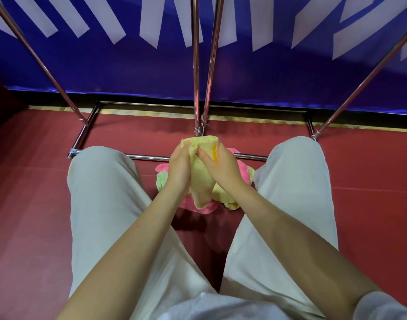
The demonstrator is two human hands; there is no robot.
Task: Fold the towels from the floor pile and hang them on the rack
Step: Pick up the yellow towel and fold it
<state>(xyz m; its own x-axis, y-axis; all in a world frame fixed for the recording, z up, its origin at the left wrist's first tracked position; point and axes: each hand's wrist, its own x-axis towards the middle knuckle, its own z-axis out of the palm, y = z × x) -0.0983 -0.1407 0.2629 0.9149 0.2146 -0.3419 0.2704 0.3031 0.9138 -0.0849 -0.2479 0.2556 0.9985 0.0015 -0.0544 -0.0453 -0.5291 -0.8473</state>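
Note:
A pale yellow towel (201,179) with an orange stripe hangs bunched between both hands, above the floor pile. My left hand (178,168) grips its left side and my right hand (221,167) grips its right side, thumbs pressed into the cloth near the top fold. Below it lies the pile (204,207) of pink, light green and yellow towels on the red floor, partly hidden by my hands. The chrome rack (196,72) stands just beyond, its uprights rising from a floor frame; its hanging bars are out of view.
My knees in light trousers (101,181) flank the pile on both sides. The rack's base bar (147,157) runs across the floor behind the pile. A blue banner with white stripes (278,72) stands behind the rack. Slanted rack poles (43,63) cross left and right.

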